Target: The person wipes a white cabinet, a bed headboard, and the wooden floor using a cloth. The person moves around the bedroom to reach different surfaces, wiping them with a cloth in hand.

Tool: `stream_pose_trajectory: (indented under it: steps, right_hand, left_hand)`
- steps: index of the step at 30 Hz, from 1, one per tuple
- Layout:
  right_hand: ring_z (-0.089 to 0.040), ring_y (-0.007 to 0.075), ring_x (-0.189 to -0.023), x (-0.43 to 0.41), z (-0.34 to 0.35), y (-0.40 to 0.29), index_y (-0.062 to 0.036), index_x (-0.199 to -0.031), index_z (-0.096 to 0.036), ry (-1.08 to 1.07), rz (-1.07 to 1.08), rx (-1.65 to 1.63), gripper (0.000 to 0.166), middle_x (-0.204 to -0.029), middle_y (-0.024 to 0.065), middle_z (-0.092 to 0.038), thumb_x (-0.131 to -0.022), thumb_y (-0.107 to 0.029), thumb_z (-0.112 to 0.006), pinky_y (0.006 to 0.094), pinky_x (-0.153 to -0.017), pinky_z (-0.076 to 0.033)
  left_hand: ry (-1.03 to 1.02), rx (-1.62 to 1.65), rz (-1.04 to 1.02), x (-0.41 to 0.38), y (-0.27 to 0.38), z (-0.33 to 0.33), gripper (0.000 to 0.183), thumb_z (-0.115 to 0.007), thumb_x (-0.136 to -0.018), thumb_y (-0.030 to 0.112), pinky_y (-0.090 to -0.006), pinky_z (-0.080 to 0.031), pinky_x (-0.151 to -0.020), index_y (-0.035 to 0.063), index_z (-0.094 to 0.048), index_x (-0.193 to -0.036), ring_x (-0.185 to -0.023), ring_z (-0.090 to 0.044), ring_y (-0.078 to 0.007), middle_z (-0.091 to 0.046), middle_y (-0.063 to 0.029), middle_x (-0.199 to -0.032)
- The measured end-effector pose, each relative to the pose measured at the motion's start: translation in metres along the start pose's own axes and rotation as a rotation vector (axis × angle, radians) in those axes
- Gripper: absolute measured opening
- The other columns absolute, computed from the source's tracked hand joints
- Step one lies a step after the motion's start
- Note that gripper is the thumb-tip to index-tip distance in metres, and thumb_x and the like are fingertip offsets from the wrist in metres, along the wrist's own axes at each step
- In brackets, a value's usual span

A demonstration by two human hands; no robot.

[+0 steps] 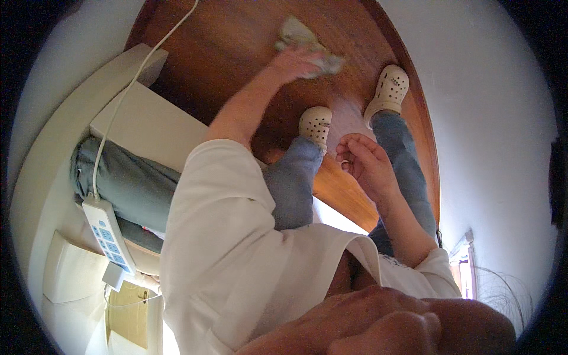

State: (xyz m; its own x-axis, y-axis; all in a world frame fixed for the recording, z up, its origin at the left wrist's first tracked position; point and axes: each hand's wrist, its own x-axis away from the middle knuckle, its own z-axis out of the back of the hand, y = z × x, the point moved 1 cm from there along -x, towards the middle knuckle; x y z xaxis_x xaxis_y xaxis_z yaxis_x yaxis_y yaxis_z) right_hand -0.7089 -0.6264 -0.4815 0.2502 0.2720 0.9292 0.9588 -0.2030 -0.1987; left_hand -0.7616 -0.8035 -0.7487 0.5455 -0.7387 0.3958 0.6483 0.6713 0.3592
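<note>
A pale, light-green cloth point(299, 33) lies on the reddish-brown wooden floor point(213, 57). My left hand point(297, 62), slightly blurred, is spread over the lower part of this cloth, pressing it to the floor. Above my knees, my right hand point(364, 162) hangs with its fingers loosely half-curled and nothing visible in it. Beyond the hands, my feet wear cream perforated clogs: the left clog point(316, 124) is just below the cloth, and the right clog point(390, 88) is near the wall.
A white power strip point(108, 235) with a plugged-in adapter point(113, 276) hangs on the left; its white cable point(128, 88) runs upward. Dark grey trousers point(128, 182) lie beside a pale box-like furniture piece point(151, 120). A white wall point(492, 133) and brown skirting border the floor at right.
</note>
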Motion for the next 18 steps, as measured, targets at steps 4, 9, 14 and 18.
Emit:
stream_pose_trajectory:
  steps: [4,9,14,18]
  right_hand:
    - [-0.059,0.0137,-0.077,0.001,0.000,0.002,-0.0034,-0.104,-0.057,-0.027,-0.045,0.041,0.020,-0.090,0.0066,-0.063,-0.092,-0.018,-0.052,0.0231,-0.065,-0.046]
    - [-0.058,0.0136,-0.075,-0.002,-0.003,-0.003,-0.0032,-0.104,-0.057,0.001,-0.015,0.062,0.020,-0.090,0.0070,-0.062,-0.092,-0.018,-0.051,0.0235,-0.064,-0.046]
    - [-0.058,0.0146,-0.076,-0.006,-0.012,-0.001,-0.0021,-0.104,-0.056,-0.007,-0.022,0.082,0.021,-0.090,0.0077,-0.061,-0.092,-0.019,-0.050,0.0232,-0.063,-0.044]
    - [-0.057,0.0145,-0.077,-0.004,-0.020,-0.004,-0.0016,-0.103,-0.056,0.025,-0.034,0.140,0.021,-0.089,0.0073,-0.060,-0.092,-0.019,-0.051,0.0231,-0.062,-0.043]
  left_hand:
    - [0.022,0.034,0.358,0.071,-0.070,-0.014,0.084,-0.077,-0.067,0.027,-0.0528,-0.032,-0.103,0.0416,-0.032,-0.135,-0.132,-0.025,-0.0319,-0.015,0.0037,-0.149]
    - [0.225,0.192,0.778,0.103,-0.079,-0.037,0.091,-0.080,-0.063,0.032,-0.0535,-0.035,-0.100,0.0394,-0.029,-0.137,-0.127,-0.026,-0.0423,-0.018,-0.0097,-0.146]
    - [0.035,0.446,1.026,0.088,-0.001,-0.031,0.086,-0.073,-0.071,0.017,-0.0550,-0.036,-0.098,0.0347,-0.025,-0.140,-0.131,-0.018,-0.0428,-0.005,-0.0117,-0.149]
    - [0.079,0.178,0.846,0.103,0.021,-0.083,0.086,-0.072,-0.071,0.013,-0.0549,-0.034,-0.099,0.0315,-0.023,-0.140,-0.130,-0.018,-0.0449,-0.005,-0.0179,-0.147]
